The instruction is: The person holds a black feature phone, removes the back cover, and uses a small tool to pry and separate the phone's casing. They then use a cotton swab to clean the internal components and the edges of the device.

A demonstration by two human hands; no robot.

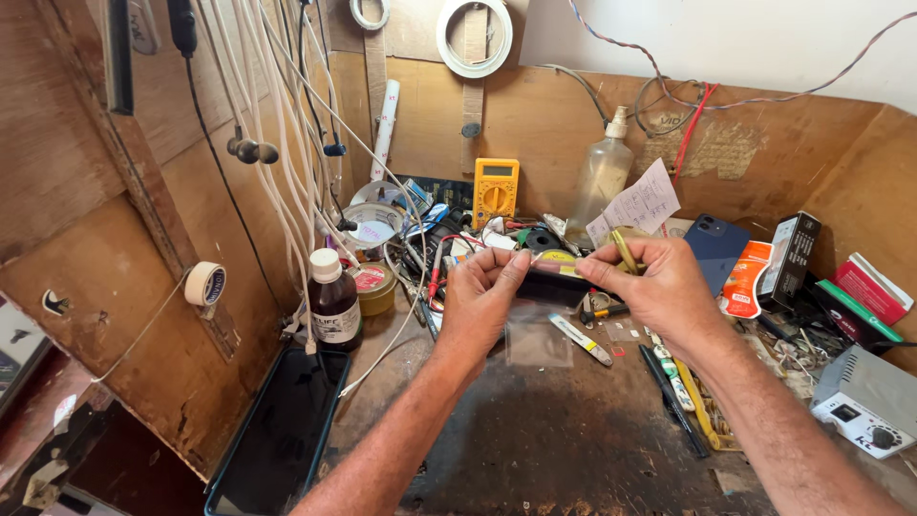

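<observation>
Hands, two of them, meet over the middle of a cluttered workbench [573, 449]. The left hand [480, 301] and the right hand [659, 287] each pinch one end of a small dark flat part [554, 284], thumb against forefinger, holding it level between them above the bench; what exactly the part is cannot be told. One clear film sheet [538, 342] hangs just below the part, near the left hand. The right hand also has one yellow strip [626, 251] tucked among its fingers.

On the bench just beneath the hands lie one pale tweezer-like tool [583, 339] and, to the right, one black pen [671, 399]. At the left stand one brown bottle [334, 301] with a white cap and, nearer, one long black tray [277, 430]. Far behind the hands sit one yellow multimeter [496, 189], one clear plastic bottle [602, 177] and one white paper slip [638, 204]. One blue phone [716, 244] leans at the far right, and one grey box with a dial [867, 399] sits at the right edge. One roll of tape [205, 284] hangs on the left wall.
</observation>
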